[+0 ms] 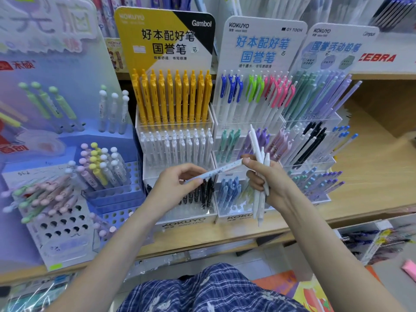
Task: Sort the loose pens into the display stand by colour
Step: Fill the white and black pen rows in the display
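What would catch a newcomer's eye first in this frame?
Likely the row of bright yellow pens standing on the top tier of the yellow-and-black Kokuyo display stand, centre-left. Below it, the left hand pinches one pale speckled pen, while the right hand grips a bundle of white pens.

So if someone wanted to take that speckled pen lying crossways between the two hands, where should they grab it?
Probably its bare middle, coming from above. The speckled pen lies nearly level, the left hand pinching its lower end and the right hand, which also grips a bundle of white pens, touching its upper end. Only the middle stretch is free.
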### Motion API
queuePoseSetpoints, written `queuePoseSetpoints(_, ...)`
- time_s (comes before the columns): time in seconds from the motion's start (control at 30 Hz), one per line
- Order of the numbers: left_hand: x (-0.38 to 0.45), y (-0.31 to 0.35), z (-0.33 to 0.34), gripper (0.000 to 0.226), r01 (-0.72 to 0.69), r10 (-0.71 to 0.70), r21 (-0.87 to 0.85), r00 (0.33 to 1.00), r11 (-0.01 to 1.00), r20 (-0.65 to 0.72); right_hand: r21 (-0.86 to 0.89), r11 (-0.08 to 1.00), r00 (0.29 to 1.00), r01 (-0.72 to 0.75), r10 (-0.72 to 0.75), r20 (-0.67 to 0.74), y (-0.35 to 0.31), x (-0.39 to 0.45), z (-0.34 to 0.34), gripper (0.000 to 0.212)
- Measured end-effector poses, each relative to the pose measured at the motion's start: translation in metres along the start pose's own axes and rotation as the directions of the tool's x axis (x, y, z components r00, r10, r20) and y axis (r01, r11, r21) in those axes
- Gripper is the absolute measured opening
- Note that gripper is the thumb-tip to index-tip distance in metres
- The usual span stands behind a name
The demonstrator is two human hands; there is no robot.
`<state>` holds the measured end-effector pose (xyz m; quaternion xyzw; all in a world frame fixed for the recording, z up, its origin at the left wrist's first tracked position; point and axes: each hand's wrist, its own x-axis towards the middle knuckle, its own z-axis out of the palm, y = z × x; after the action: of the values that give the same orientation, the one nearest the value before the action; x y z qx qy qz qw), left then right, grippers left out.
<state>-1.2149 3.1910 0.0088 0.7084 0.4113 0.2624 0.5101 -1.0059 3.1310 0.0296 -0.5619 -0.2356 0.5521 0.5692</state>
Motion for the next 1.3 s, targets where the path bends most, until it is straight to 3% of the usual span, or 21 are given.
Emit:
queuePoseSetpoints(0.07,-0.001,0.0,-0.002,0.02,-0.013,0.013,-0.015,1.0,1.0,-0.007,0.055,0.998,1.0,0.01,-0.011,0.006,0.0,0.002,0.004,0.02)
queuePoseSetpoints(0.13,-0.001,-0.002,-0.004,0.019,0.0,0.0,-0.002,1.0,1.0,-0.008,-0.01,0.998,0.998,0.062,-0.063,-0.023,-0.002,0.003,0.006,0.012)
queuePoseSetpoints(0.33,-0.003,-0.013,-0.005,0.017,0.014,0.02,0.397,0.997,0.918,-0.081,-0.307,0.922,0.957,0.236,-0.276,-0.093,-0.033,-0.005,-0.011,0.007)
queuePoseSetpoints(0.63,0.014,-0.003,0.024,0.024,-0.101,0.106,0.482,0.994,0.87,0.017,-0.509,0.817,0.872,0.27,-0.432,-0.231,-0.055,-0.028,-0.075,0.006)
queuePoseSetpoints(0.87,0.029,0.0,0.053,0.033,-0.156,0.103,0.58,0.987,0.799,0.123,-0.875,0.444,0.873,0.191,-0.484,-0.056,-0.025,-0.037,-0.1,0.006)
queuePoseSetpoints(0.97,0.031,-0.005,0.062,0.038,-0.139,0.055,0.627,0.987,0.766,0.152,-0.943,0.261,0.838,0.209,-0.545,0.035,-0.003,-0.035,-0.104,0.016)
queuePoseSetpoints(1.03,0.031,-0.007,0.065,0.041,-0.137,0.054,0.655,0.988,0.743,0.146,-0.957,0.194,0.814,0.215,-0.577,0.066,0.008,-0.033,-0.108,0.02)
queuePoseSetpoints(1.13,0.031,-0.008,0.068,0.041,-0.127,0.065,0.674,0.991,0.728,0.116,-0.947,0.225,0.811,0.231,-0.582,0.06,0.016,-0.031,-0.112,0.021)
queuePoseSetpoints(1.23,0.032,-0.007,0.069,0.04,-0.114,0.061,0.693,0.993,0.712,0.1,-0.896,0.363,0.82,0.257,-0.572,0.003,0.013,-0.033,-0.109,0.014)
queuePoseSetpoints(1.3,0.032,-0.006,0.07,0.039,-0.109,0.063,0.701,0.994,0.705,0.092,-0.877,0.389,0.809,0.284,-0.588,0.001,0.011,-0.031,-0.107,0.014)
